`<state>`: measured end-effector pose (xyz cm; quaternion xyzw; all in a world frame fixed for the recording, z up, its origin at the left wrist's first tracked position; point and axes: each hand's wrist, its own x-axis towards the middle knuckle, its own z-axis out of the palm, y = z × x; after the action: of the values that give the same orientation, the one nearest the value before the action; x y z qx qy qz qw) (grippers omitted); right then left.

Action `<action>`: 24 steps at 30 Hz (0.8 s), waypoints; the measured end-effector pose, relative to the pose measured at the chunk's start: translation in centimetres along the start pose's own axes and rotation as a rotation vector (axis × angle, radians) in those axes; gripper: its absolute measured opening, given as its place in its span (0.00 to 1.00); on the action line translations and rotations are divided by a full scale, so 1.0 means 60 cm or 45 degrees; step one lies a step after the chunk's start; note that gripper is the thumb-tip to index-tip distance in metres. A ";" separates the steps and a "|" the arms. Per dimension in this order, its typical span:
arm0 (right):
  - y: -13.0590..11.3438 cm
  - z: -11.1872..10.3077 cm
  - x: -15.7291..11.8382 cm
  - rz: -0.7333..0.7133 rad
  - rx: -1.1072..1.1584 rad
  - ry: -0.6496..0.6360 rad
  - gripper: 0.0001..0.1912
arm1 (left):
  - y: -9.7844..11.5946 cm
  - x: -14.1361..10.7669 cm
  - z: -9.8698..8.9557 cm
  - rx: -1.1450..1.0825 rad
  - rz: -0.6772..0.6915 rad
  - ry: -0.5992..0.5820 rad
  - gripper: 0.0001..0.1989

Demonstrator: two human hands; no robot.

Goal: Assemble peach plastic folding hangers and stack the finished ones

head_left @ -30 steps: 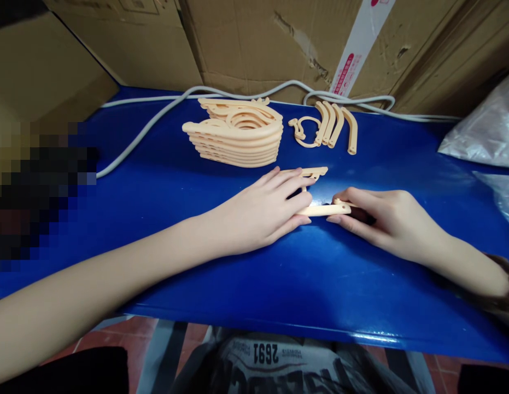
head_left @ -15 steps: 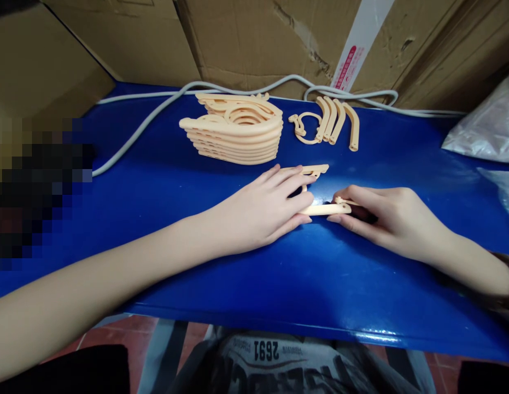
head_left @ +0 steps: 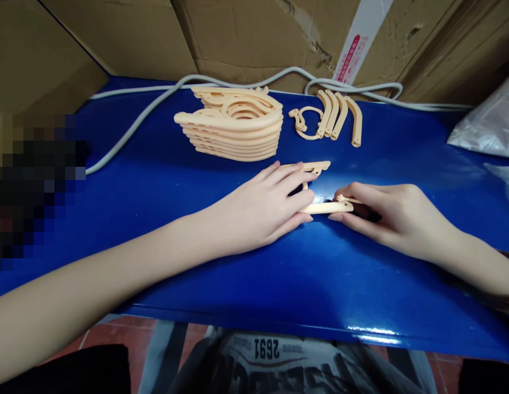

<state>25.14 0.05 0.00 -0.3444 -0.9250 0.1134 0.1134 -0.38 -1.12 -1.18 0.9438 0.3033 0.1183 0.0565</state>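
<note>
My left hand (head_left: pixel 262 208) lies over a cream plastic folding hanger (head_left: pixel 326 208) on the table, fingers across it and thumb along its near edge. Much of that hanger is hidden under the palm. Just to the right, my right hand (head_left: pixel 396 213) pinches a small cream plastic piece (head_left: pixel 342 198) between thumb and fingers, at the hanger's right end. The rest of this piece is concealed by the fingers. Behind my left hand stands a stack of similar cream hangers (head_left: pixel 233 134).
Several loose curved hanger arms (head_left: pixel 339 117) and a ring-shaped piece (head_left: pixel 305 135) lie at the back of the blue table (head_left: pixel 238 284). A white cable (head_left: pixel 145 112) runs along cardboard boxes (head_left: pixel 246 44). Clear plastic bags (head_left: pixel 486 123) rest at right.
The view has shifted slightly. Both hands keep the same hold on the hanger and the small piece, with no clear movement between them.
</note>
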 end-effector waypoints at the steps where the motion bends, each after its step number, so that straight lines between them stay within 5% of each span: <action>1: 0.000 0.000 0.000 0.005 0.003 -0.001 0.12 | 0.000 0.000 0.000 -0.003 0.000 0.002 0.13; 16: -0.006 -0.005 0.001 0.039 0.004 -0.021 0.14 | 0.001 0.001 -0.003 -0.050 -0.013 -0.005 0.11; 24: -0.008 -0.025 0.007 0.205 0.219 -0.034 0.15 | -0.001 0.002 -0.002 -0.059 -0.021 -0.008 0.13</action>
<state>24.95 0.17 1.62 -0.4051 -0.8826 0.2056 0.1208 -0.36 -1.01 -1.08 0.9401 0.3082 0.1216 0.0802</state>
